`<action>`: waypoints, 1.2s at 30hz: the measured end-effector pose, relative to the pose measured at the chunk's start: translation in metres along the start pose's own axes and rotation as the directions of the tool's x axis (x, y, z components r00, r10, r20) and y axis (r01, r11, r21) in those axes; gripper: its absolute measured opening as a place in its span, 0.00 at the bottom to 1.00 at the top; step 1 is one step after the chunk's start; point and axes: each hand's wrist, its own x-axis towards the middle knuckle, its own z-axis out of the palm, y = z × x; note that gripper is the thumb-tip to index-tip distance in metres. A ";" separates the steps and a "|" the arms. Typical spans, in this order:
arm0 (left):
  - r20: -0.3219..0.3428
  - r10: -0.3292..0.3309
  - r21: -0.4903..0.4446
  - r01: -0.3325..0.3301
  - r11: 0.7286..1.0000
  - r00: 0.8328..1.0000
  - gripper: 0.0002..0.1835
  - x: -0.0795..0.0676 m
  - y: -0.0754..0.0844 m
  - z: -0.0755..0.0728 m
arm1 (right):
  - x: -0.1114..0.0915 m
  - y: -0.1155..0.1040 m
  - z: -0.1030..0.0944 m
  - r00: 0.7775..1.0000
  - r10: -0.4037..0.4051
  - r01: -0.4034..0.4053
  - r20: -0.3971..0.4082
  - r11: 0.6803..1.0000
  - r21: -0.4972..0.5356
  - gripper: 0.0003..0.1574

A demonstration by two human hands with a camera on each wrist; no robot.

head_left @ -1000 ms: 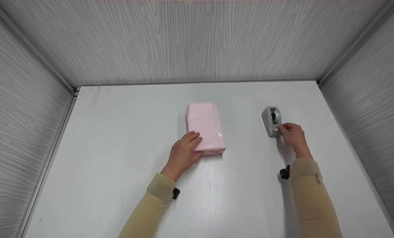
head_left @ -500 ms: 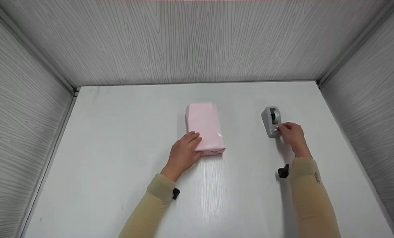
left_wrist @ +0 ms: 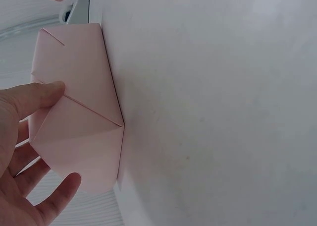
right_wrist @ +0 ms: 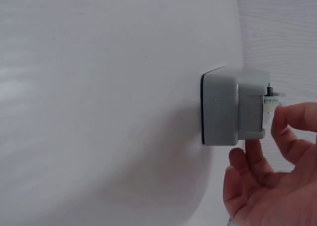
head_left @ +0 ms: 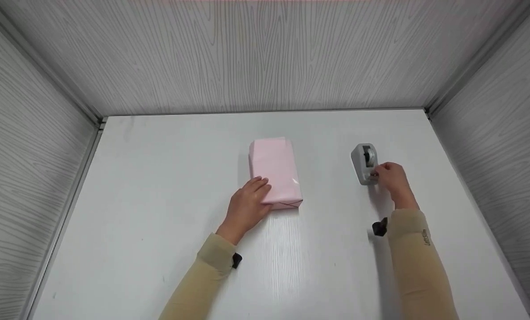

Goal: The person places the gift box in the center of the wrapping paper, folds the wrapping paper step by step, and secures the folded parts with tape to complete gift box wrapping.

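Observation:
A box wrapped in pink paper [head_left: 274, 161] lies on the white table, its folded end facing the near side. My left hand [head_left: 246, 203] grips its near left corner. In the left wrist view the thumb [left_wrist: 47, 94] presses the folded end face [left_wrist: 81, 62] while the other fingers reach over the far side. To the right stands a grey tape dispenser [head_left: 359, 164] with a small roll of tape [right_wrist: 270, 102]. My right hand [head_left: 392, 178] is at its cutter end, where thumb and forefinger pinch the clear tape; the strip itself is barely visible.
The white tabletop [head_left: 158, 186] is bounded by grey wood-grain panels at the back [head_left: 265, 58], left [head_left: 29, 133] and right [head_left: 500, 133]. A shiny piece of tape [head_left: 296, 181] shows on the box's right edge.
My right hand has shifted slightly up and away at the dispenser's cutter, its wrist turning a little. The left hand and the box have stayed put.

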 end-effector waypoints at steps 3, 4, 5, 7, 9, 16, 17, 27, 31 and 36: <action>0.000 0.002 -0.004 -0.002 1.000 1.000 0.25 0.000 0.000 0.000 | -0.003 -0.002 0.002 0.998 0.069 -0.068 0.000 0.995 0.069 0.31; -0.001 0.006 -0.006 -0.006 1.000 1.000 0.25 0.000 0.000 0.000 | -0.004 -0.003 0.002 0.996 0.090 -0.090 0.004 0.990 0.105 0.31; -0.003 0.010 -0.007 -0.010 1.000 1.000 0.25 -0.001 0.000 0.000 | -0.004 -0.004 0.002 0.994 0.107 -0.108 0.011 0.985 0.137 0.32; -0.005 0.017 -0.010 -0.017 1.000 1.000 0.25 -0.001 0.000 0.000 | -0.005 -0.004 0.002 0.991 0.131 -0.134 0.026 0.970 0.201 0.33; -0.009 0.023 -0.015 -0.023 1.000 1.000 0.25 -0.001 0.000 0.000 | -0.006 -0.005 0.002 0.987 0.155 -0.159 0.036 0.951 0.264 0.33; -0.021 0.027 -0.024 -0.028 0.999 0.999 0.25 0.000 0.000 0.001 | -0.008 -0.005 0.004 0.981 0.192 -0.184 0.013 0.914 0.361 0.36; -0.022 0.029 -0.023 -0.029 0.999 0.999 0.25 0.000 0.000 0.001 | -0.008 -0.005 0.004 0.980 0.199 -0.188 0.010 0.910 0.370 0.37; -0.032 0.039 -0.015 -0.039 0.999 0.999 0.26 -0.001 -0.003 0.003 | -0.013 0.006 0.005 0.978 0.205 -0.194 0.027 0.863 0.466 0.37; -0.032 0.041 -0.016 -0.041 0.999 0.999 0.26 -0.002 -0.002 0.002 | -0.017 0.012 0.005 0.978 0.202 -0.199 0.054 0.814 0.546 0.40; -0.013 0.023 -0.020 -0.024 1.000 1.000 0.26 -0.002 -0.001 0.000 | -0.021 0.018 0.007 0.981 0.183 -0.180 0.058 0.771 0.611 0.40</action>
